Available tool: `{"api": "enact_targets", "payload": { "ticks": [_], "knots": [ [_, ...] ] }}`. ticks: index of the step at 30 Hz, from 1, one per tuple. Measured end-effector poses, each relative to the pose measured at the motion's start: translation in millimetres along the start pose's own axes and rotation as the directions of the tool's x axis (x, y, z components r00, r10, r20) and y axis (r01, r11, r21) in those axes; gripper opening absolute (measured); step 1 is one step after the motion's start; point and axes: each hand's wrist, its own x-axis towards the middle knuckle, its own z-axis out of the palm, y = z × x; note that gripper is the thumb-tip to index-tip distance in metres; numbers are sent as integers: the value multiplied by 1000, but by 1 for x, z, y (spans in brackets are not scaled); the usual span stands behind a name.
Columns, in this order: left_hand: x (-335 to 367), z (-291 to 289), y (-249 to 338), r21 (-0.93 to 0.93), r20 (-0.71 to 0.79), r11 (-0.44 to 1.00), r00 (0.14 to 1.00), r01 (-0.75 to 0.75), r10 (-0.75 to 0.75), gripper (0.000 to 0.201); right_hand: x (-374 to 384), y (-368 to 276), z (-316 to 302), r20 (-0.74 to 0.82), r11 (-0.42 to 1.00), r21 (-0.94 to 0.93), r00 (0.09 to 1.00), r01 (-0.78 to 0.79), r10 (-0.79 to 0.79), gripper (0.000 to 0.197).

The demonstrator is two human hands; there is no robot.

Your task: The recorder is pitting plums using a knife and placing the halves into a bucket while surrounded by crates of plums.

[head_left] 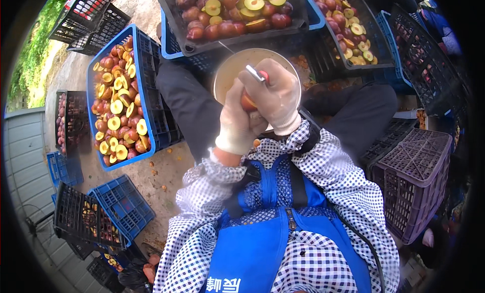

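Both my gloved hands are together over a cream-coloured bucket [222, 73] between my knees. My left hand [234, 118] is closed around a reddish plum [247, 102], only part of which shows between the gloves. Fingers wrapped, my right hand [275, 93] grips what looks like a small knife [255, 73], with a pale strip and a red part sticking out above the knuckles. The rest of this tool is hidden by the glove. My right hand presses against the plum and the left glove.
Ahead, a black crate [242, 38] of whole and halved plums rests over a blue one. A blue crate [148, 91] of plum halves stands left, another black crate [374, 65] of plums front right. A purple crate [411, 182] sits at my right, blue crate [124, 207] lower left.
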Motion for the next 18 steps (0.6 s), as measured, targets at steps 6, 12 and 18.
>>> {"api": "enact_targets", "payload": {
  "ticks": [6,12,18],
  "knots": [
    [38,-44,-17,33,439,986,889,-165,134,57,-12,-2,-2,-14,747,537,882,-392,472,17],
    [18,-38,-8,-155,400,985,917,73,-5,40,-22,9,-9,25,985,-155,997,71,-68,13],
    [18,-81,-10,251,600,581,595,-774,534,48,-15,-2,6,89,997,-55,994,62,-56,22]
  ]
}}
